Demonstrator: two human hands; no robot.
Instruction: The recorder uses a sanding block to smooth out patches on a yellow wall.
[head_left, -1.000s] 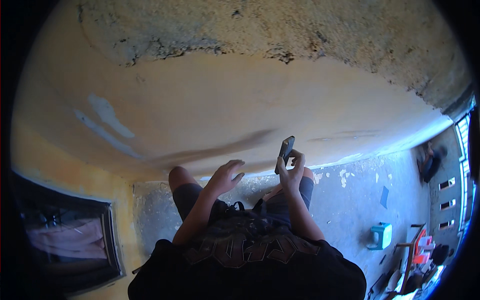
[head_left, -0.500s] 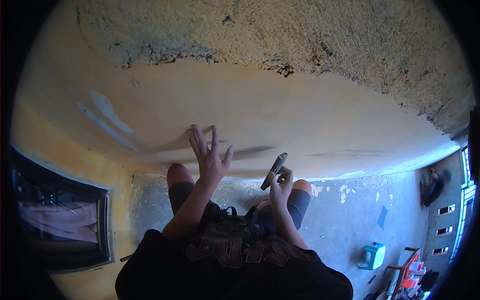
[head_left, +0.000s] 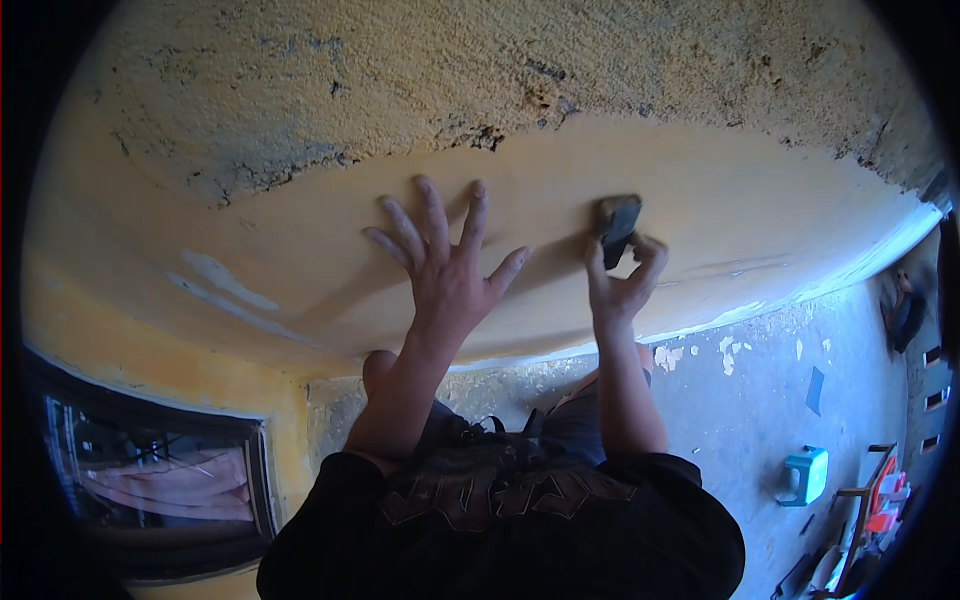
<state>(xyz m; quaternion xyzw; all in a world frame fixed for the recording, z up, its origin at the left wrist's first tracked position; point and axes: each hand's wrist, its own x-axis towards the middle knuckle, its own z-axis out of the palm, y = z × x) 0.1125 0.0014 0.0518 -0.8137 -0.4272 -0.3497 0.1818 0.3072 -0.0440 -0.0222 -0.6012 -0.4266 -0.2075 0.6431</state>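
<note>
My left hand [head_left: 447, 280] is spread with its fingertips against the smooth yellow wall [head_left: 320, 230], and whitish dust shows on the fingers. To its right, my right hand [head_left: 622, 285] pinches a small dark rectangular block [head_left: 620, 222] between thumb and fingers. The block's far end is up at the wall, where its shadow falls close beside it; I cannot tell whether its whole face touches. Above both hands, the smooth surface ends in a ragged edge below rough, grainy plaster [head_left: 400, 90].
Pale patches [head_left: 228, 280] mark the wall at left, above a dark-framed window [head_left: 265, 470]. A grey floor [head_left: 740, 400] with flaking spots lies below. At right are a turquoise stool [head_left: 806, 476], a wooden frame [head_left: 855, 520] with red items, and a person [head_left: 905, 310] farther off.
Both hands have moved up and farther out along the wall. The left fingers have spread wider, and the right hand has brought the block from near the knee to the wall.
</note>
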